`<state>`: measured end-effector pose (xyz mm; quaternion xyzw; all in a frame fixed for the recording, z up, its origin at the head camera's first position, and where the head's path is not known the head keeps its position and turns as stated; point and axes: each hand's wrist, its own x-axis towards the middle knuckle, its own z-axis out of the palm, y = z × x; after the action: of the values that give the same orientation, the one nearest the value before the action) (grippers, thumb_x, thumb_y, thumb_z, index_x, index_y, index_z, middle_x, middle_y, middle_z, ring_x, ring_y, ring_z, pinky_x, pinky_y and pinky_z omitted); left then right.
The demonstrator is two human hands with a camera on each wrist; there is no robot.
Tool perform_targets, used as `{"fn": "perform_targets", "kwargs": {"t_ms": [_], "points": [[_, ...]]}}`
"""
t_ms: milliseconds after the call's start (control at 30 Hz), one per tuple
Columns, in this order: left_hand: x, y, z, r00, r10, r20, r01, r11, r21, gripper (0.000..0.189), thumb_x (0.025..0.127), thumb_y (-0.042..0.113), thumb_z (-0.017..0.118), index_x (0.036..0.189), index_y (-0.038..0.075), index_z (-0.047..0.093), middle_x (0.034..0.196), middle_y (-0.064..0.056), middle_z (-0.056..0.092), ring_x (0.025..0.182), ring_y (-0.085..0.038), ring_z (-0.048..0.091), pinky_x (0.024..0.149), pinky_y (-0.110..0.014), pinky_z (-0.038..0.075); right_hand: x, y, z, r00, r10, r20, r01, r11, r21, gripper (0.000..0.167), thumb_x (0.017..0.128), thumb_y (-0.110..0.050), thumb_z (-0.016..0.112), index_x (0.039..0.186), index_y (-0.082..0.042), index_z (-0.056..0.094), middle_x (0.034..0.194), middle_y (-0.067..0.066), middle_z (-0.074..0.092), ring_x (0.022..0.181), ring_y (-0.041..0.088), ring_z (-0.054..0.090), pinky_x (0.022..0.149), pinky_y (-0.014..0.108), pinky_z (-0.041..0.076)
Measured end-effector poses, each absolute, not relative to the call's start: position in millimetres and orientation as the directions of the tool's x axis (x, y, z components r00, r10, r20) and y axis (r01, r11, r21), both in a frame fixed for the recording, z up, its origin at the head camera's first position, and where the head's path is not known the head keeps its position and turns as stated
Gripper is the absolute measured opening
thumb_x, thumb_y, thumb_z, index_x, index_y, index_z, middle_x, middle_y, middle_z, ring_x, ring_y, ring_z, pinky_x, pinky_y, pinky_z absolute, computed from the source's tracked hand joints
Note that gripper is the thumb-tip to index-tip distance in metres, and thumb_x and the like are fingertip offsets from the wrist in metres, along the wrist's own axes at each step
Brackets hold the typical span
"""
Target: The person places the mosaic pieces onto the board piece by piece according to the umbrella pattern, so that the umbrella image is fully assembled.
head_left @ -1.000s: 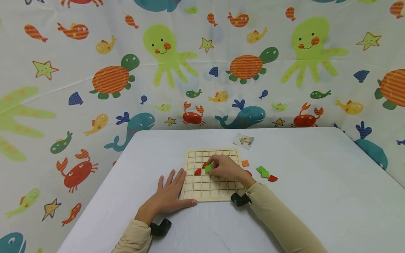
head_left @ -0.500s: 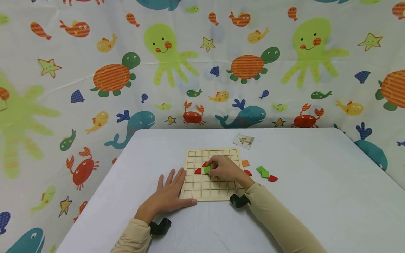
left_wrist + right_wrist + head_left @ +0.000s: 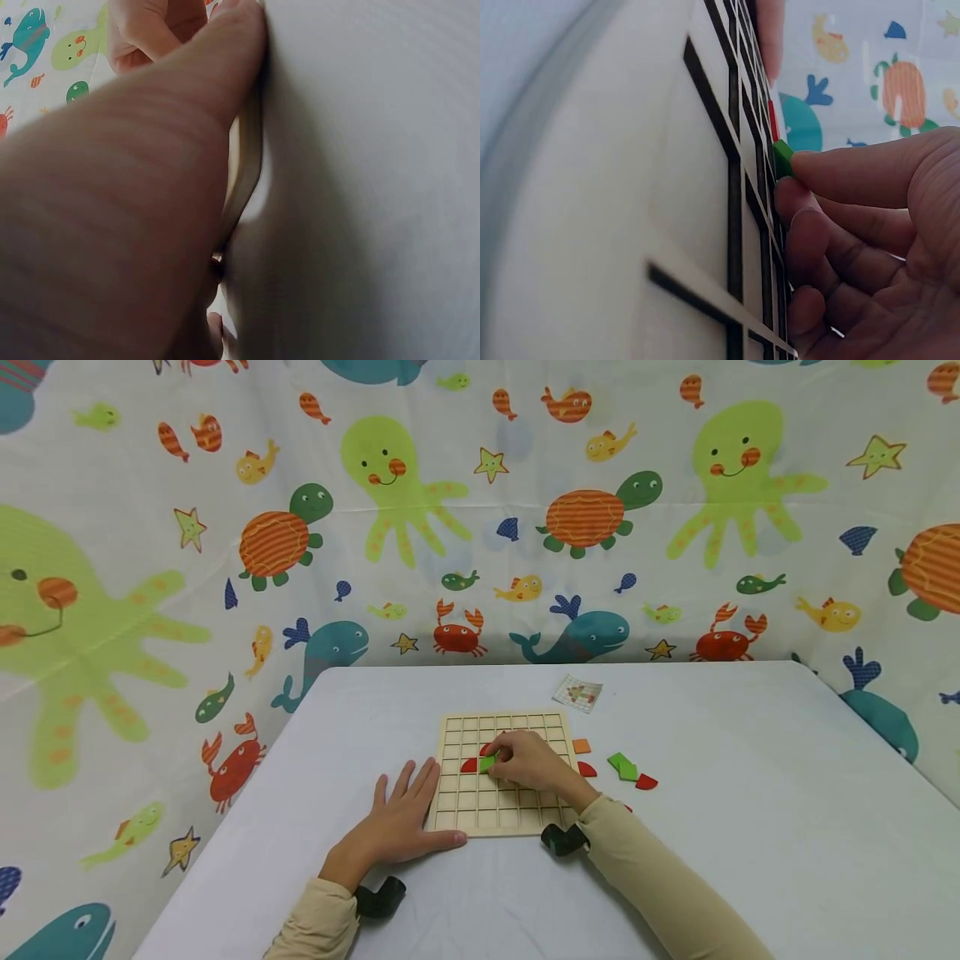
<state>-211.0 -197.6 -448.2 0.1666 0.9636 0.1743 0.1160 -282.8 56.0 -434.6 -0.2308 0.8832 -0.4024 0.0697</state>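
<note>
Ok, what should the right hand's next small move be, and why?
Probably lower the green piece flat into the grid square beside the red piece at its left. The right hand pinches it over the board, and from the right wrist it looks not fully seated. The left hand is at the board's edge, perhaps steadying it.

My left forearm [image 3: 318, 922] slants forward from the lower left, the left hand [image 3: 401, 818] flat with its back up, fingers spread, thumb out to my right. My right forearm [image 3: 667, 885] reaches diagonally forward and leftward; the right hand [image 3: 531, 762] pinches, its other fingers curled.
</note>
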Motion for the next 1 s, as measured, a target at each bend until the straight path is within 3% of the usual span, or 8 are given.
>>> {"fn": "perform_targets", "kwargs": {"t_ms": [767, 1000], "points": [[-209.0, -194.2, -447.2, -0.920, 0.359, -0.157, 0.282, 0.885, 0.370, 0.124, 0.087, 0.076, 0.072, 0.171, 0.002, 0.018, 0.178, -0.015, 0.015, 0.163, -0.043, 0.002, 0.122, -0.072, -0.005, -275.7, 54.0, -436.4, -0.884, -0.451, 0.124, -0.397, 0.582, -0.710, 0.024, 0.093, -0.005, 0.077, 0.118, -0.004, 0.077, 0.079, -0.003, 0.062, 0.071, 0.013, 0.054, 0.065, 0.028, 0.044], [-206.3, -192.0, -448.5, -0.922, 0.357, -0.153, 0.279, 0.883, 0.377, 0.124, 0.087, 0.076, 0.072, 0.171, 0.003, 0.018, 0.178, -0.015, 0.015, 0.163, -0.043, 0.002, 0.122, -0.071, -0.006, -274.5, 58.6, -435.8, -0.870, -0.475, 0.128, -0.416, 0.570, -0.708, 0.020, 0.097, -0.008, 0.073, 0.116, -0.005, 0.078, 0.081, -0.003, 0.063, 0.070, 0.012, 0.053, 0.065, 0.027, 0.044]]}}
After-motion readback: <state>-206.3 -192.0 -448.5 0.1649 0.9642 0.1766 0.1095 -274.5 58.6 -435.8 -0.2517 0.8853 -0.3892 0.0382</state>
